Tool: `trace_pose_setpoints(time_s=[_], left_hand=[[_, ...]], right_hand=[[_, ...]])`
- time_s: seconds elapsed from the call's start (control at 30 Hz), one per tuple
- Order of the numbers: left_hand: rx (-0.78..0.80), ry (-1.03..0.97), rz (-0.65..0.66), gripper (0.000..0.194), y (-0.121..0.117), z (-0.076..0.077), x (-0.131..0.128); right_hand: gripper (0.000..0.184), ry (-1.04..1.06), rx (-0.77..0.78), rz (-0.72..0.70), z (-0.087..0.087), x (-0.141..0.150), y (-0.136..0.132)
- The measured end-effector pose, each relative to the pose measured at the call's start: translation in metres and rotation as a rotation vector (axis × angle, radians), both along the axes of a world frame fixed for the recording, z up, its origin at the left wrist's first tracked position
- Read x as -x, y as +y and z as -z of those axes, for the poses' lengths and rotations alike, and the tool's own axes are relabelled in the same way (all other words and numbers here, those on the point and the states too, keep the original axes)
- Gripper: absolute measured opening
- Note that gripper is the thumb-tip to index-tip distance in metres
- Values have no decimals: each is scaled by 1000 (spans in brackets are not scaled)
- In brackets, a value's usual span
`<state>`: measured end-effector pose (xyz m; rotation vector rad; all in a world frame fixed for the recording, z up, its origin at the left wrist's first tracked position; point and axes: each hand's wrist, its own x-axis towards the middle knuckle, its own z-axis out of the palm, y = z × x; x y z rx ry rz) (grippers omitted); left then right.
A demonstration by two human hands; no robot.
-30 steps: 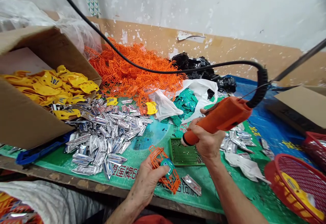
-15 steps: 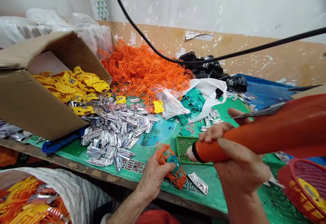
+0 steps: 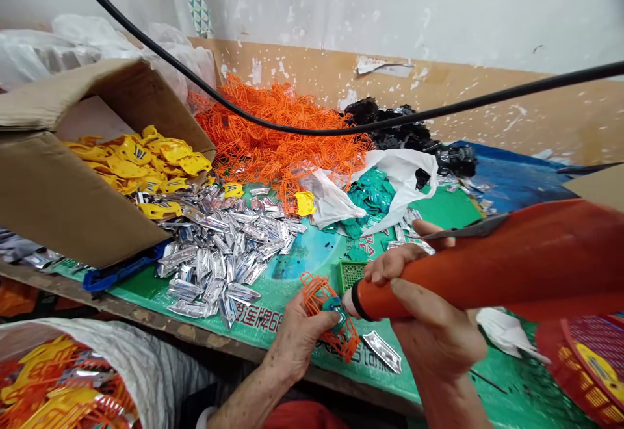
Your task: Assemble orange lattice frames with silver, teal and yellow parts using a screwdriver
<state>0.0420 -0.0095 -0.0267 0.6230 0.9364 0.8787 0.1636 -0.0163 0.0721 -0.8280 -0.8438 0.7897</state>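
Observation:
My left hand (image 3: pixel 292 338) grips an orange plastic lattice cage (image 3: pixel 347 338) at the front of the mat, with a teal piece (image 3: pixel 334 305) held inside it. My right hand (image 3: pixel 431 312) is wrapped around a corded orange handheld electric tool (image 3: pixel 492 279). The tool's narrow black-banded nose sits right by the teal piece, and its very tip is hidden from this angle. A loose silver metal-foil piece (image 3: pixel 383 351) lies on the mat just below my right hand.
A printed green mat (image 3: pixel 302 253) holds a silver piece heap (image 3: pixel 219 266), orange lattice pile (image 3: pixel 277 130), teal pieces (image 3: pixel 370 195), black parts (image 3: pixel 404 127) and green mesh tray (image 3: pixel 351 274). Yellow pieces fill a cardboard box (image 3: pixel 68 201). A red basket (image 3: pixel 585 364) stands right.
The orange tool has swung up nearer the camera, and its nose has moved closer to the teal piece. The view has shifted slightly, and my left hand still holds the cage.

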Motion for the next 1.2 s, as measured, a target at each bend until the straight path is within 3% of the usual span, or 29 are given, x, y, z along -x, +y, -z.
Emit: trace_pose_setpoints(time_s=[0.3,0.5,0.6,0.73,0.87,1.0,1.07,1.2], left_hand=[[-9,-8,-9,50,0,2,0],[-1,-25,11,58,0,9,1],[-14,-41,14,52,0,13,1],[-12,-94,-1,54,0,14,1],[-27,-125,1,49,0,9,3],[-34,-130,55,42,0,6,4],[-30,-106,47,42,-1,6,5],[-29,-63,14,40,-1,6,5]], right_hand=[[50,-87,59,-2,10,-1,-4],[32,-177,91,-11,22,-2,-8],[25,-216,77,-34,28,-1,-7],[42,-221,60,-43,33,1,-5],[48,-195,36,-44,29,5,-4],[46,-125,-19,-31,15,1,-2],[42,-85,-40,22,9,-8,3],[21,-106,-74,266,10,-33,23]])
